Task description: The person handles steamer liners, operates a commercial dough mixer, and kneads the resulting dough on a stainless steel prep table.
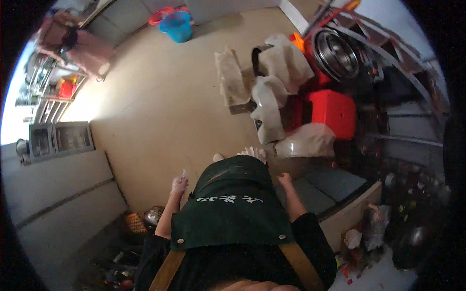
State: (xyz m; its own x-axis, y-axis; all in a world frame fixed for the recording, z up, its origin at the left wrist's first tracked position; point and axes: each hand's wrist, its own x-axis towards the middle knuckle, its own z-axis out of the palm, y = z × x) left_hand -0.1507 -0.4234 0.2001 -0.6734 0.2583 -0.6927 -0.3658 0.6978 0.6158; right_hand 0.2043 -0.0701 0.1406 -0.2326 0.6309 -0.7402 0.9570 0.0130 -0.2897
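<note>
Film (pixel 184 174), whitish and crinkled, sits about left hand (pixel 178 186), fingers bent; glove or held wrap, can't tell! Right hand (pixel 284 180) curled beside dark-green bib apron (pixel 233 216), any hold unclear.

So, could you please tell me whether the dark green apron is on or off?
On: the dark green apron covers the front of the dark top, and its tan straps run up toward the shoulders.

Forearms (pixel 295 200) extended, well apart; left hand (pixel 179 185) indistinct, right hand (pixel 284 179) loosely curled.
</note>
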